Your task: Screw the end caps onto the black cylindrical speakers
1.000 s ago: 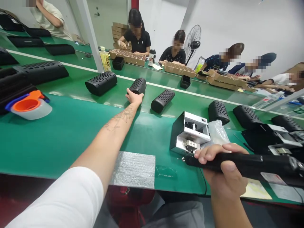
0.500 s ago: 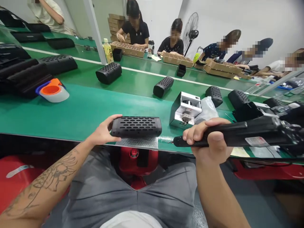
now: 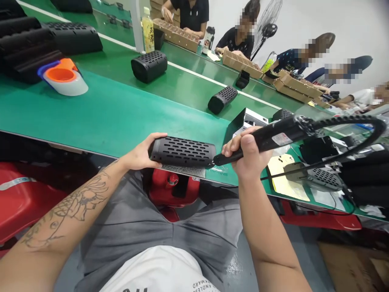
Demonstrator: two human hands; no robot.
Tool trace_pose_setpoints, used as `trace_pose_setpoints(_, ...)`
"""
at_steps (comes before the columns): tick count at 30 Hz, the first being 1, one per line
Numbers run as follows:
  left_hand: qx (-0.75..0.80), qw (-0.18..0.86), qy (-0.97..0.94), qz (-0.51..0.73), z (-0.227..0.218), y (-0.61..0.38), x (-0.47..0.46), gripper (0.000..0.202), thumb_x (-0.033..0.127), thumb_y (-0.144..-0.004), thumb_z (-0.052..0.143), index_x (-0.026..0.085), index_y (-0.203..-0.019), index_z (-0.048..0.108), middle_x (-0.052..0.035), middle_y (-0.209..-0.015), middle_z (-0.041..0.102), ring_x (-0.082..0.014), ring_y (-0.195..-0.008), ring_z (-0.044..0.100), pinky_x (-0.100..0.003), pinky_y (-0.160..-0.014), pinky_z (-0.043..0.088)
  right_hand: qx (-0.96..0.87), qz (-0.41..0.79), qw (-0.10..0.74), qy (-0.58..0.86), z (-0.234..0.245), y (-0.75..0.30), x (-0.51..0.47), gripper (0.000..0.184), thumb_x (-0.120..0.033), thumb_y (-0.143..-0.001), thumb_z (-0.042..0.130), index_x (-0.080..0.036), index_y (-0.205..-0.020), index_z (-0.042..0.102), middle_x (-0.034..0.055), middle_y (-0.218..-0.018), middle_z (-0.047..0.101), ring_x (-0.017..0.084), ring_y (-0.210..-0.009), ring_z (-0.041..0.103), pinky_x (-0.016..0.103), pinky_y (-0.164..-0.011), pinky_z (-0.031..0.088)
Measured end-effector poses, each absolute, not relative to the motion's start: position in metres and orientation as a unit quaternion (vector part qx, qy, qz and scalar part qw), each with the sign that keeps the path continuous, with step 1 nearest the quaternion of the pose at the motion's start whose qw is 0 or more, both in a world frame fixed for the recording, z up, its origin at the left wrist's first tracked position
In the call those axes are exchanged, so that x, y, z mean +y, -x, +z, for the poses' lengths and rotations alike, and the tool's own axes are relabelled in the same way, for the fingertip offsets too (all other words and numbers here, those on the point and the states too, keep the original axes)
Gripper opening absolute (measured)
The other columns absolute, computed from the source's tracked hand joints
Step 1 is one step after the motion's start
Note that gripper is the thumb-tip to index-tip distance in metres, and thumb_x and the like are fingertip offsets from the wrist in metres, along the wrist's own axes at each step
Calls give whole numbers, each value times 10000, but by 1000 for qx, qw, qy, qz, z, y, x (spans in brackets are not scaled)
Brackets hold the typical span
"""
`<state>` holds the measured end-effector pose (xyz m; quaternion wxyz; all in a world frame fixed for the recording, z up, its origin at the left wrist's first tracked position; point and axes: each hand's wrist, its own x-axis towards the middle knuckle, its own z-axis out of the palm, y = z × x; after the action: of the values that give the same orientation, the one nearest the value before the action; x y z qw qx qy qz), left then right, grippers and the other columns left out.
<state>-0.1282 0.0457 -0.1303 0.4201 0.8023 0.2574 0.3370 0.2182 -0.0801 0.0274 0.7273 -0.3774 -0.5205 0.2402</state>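
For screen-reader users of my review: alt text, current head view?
Left hand grips one end of a slotted black casing over a green table; right hand holds a corded tool, tip at the casing's other end. Co-workers are beyond.

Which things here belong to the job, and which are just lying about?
Seemingly part of the job:
black case, held by the left hand
black tool in the right hand, tip close to the case
silver sheet, beneath the case

Seemingly just there:
drink bottle
yellow paper
fan
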Motion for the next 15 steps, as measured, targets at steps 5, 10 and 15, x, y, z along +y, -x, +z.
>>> trace_pose_setpoints(5,247,428,-797,346,-131,126,46,1221,535,-817,1161,318,-1855,556,-123,-1608,799,-365,-1431,845,-482,-1279,711,-531,242,716,383,22,-216,-79,598,-697,-920,1097,-304,-981,651,-125,-604,610,134,-411,568,297,-441,536)
trace_pose_setpoints(10,254,431,-792,349,-132,123,46,1248,582,-803,1160,325,-1862,553,-116,-1585,805,-375,-1406,848,-503,-1263,720,-554,219,715,366,23,-217,-84,523,-641,-981,1068,-320,-976,655,-118,-623,606,144,-420,598,330,-462,583)
trace_pose_setpoints(15,248,435,-786,363,-134,123,42,1253,614,-801,1183,334,-1859,572,-123,-1590,805,-368,-1390,848,-500,-1260,718,-565,227,697,378,23,-215,-83,531,-670,-1002,1045,-320,-976,646,-110,-622,614,143,-421,583,335,-465,574)
